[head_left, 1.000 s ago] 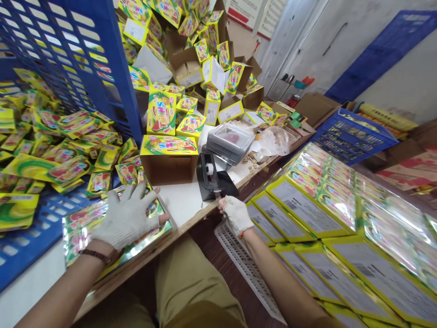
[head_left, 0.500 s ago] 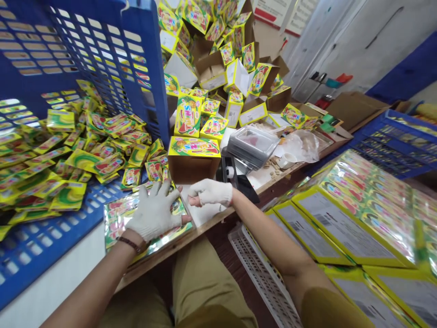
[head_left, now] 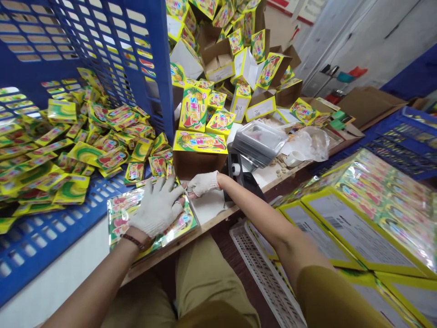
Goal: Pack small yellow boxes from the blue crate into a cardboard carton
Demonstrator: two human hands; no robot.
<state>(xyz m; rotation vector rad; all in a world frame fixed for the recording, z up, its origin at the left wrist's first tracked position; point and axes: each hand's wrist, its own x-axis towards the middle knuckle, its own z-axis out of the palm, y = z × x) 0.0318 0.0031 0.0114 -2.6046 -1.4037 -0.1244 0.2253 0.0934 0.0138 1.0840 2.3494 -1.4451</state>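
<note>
My left hand (head_left: 157,207), in a white knit glove with bare fingertips, lies spread on a flat printed pack (head_left: 123,205) with a shiny surface. The pack rests on the bench near its front edge. My right hand (head_left: 204,183), gloved the same way, is closed at the pack's far right corner, its fingertips close to those of my left. Whatever its fingers pinch, if anything, is hidden. Just beyond the hands an open yellow carton (head_left: 200,142) lies on its side, brown inside facing me. A black tape dispenser (head_left: 237,168) stands right of it.
A blue crate (head_left: 163,86) on the left holds many small yellow-green packets (head_left: 112,159). Open cartons (head_left: 218,64) are heaped at the back. Clear plastic containers (head_left: 261,139) sit right of centre. Wrapped carton stacks (head_left: 351,228) and a white basket (head_left: 262,273) are at the right.
My right hand has moved left and slightly up to the pack's corner, close to my left fingertips. My left hand stays spread on the pack. The whole view has shifted slightly.
</note>
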